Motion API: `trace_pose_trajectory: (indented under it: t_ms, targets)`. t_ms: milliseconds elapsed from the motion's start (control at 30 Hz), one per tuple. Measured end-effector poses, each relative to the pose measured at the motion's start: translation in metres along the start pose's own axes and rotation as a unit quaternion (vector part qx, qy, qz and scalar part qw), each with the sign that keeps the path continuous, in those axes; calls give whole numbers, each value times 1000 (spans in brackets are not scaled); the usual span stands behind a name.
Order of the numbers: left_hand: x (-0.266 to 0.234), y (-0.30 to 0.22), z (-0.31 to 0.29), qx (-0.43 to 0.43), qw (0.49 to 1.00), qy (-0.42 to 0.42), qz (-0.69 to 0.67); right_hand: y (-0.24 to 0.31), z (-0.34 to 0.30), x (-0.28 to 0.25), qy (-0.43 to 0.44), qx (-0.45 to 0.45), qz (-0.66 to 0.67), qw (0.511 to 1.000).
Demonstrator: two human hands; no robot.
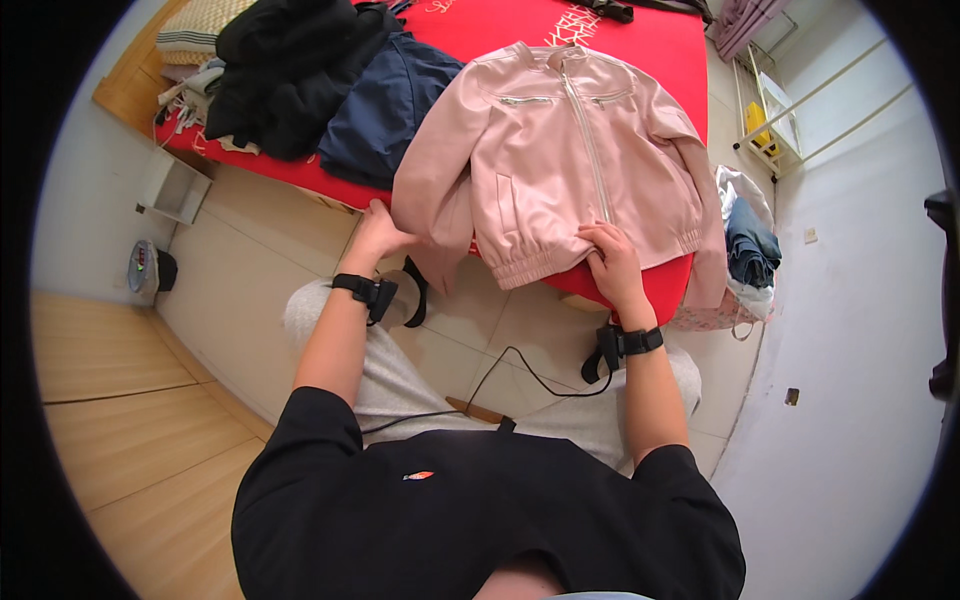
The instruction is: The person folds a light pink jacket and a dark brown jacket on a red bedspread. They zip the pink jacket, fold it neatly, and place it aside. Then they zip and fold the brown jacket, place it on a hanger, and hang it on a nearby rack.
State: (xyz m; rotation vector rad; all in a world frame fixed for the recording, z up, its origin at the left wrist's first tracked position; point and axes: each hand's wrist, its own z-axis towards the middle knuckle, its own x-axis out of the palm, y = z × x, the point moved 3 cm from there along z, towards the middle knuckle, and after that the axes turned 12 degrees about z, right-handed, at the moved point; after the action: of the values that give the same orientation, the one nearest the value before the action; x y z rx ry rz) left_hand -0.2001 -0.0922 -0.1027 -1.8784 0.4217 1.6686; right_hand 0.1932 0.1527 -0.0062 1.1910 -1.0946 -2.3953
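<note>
Pinching hem (525, 268) of pink jacket (535, 150) w/ R fingers (606, 238), at foot of zip (585, 130) slanting fwd-L, w/ L fingers (377, 214) by nearer sleeve (428, 165), can't tell if gripping

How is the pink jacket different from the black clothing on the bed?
The pink jacket is spread out, while the black clothing is bunched up. The right hand touches the jacket's hem, but neither hand touches the black clothing. Both lie on the red bed cover.
</note>
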Motion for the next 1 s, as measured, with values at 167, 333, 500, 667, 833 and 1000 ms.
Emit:
trace_pose_trajectory:
  t_ms: [167,333,500,667,833,1000]
  targets:
    - [-11,34,25,88,978,75,-175,5,0,-13,-62,24,80,995]
    - [-174,72,68,135,944,-139,-268,18,-5,-33,-46,37,96,994]
    - [-301,94,79,160,921,-318,-158,38,-20,-37,67,70,105,990]
    - [-231,161,84,139,933,-331,5,49,-30,-17,138,50,86,985]
    - [-83,231,44,-234,914,101,-315,48,-28,-7,176,70,73,979]
    - [-17,183,13,-343,668,277,-600,48,-21,-4,285,100,149,942]
